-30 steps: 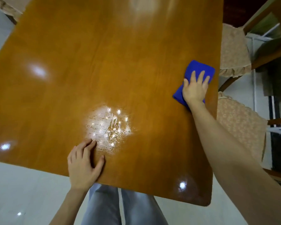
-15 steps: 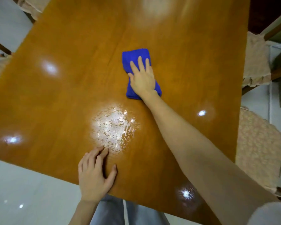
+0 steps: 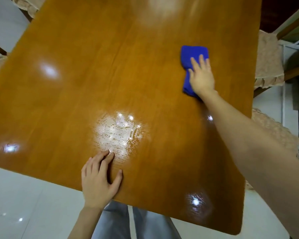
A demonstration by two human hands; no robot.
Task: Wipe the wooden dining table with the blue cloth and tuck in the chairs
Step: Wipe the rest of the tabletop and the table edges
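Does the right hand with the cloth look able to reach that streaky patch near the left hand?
Probably yes. The right hand presses the blue cloth onto bare table, nothing lying between it and the streaky patch.

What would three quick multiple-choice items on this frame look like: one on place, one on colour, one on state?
1. Where is the cloth?
A. on the table, toward its right side
B. on the floor
C. on a chair seat

2. What colour is the cloth?
A. red
B. blue
C. white

3. What is the left hand doing?
A. holding the cloth
B. gripping a chair
C. resting flat on the table

Answers:
1 A, it lies on the wood under the right hand, near the right edge.
2 B, it is plainly deep blue.
3 C, palm down and empty near the front edge, by the shiny patch.
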